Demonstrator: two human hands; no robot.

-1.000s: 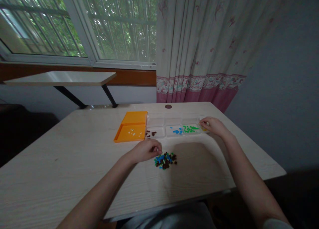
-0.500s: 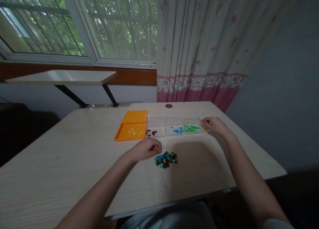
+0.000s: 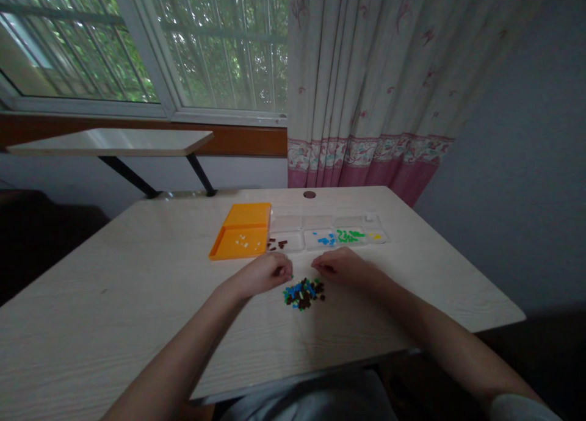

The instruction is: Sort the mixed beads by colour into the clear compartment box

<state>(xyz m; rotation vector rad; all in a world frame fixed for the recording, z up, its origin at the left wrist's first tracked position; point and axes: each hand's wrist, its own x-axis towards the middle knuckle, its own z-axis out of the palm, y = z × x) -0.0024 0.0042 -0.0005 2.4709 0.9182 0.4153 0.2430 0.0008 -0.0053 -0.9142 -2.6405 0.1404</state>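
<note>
A heap of small brown, blue and green plastic pieces (image 3: 303, 294) lies on the table. My left hand (image 3: 265, 273) is at the heap's upper left, its fingers pinched with a speck of green at their tips. To the upper right of the heap hovers my right hand (image 3: 341, 266), fingers pressed together; what they hold, if anything, is too small to make out. Behind both hands is a clear compartment box (image 3: 295, 248) with brown pieces (image 3: 277, 244), blue pieces (image 3: 326, 240), green pieces (image 3: 350, 235) and a few yellow pieces (image 3: 375, 236) in separate compartments.
An open orange case (image 3: 249, 215) with several white pieces (image 3: 245, 241) adjoins the clear box on the left. A raised shelf (image 3: 114, 141) on black legs stands at the table's back left. Behind the table (image 3: 151, 274) are a window and a curtain (image 3: 366, 104).
My right hand has come from the yellow pieces' compartment at the far right to the left and nearer, beside the heap. My left hand has barely moved; green now shows at its fingertips.
</note>
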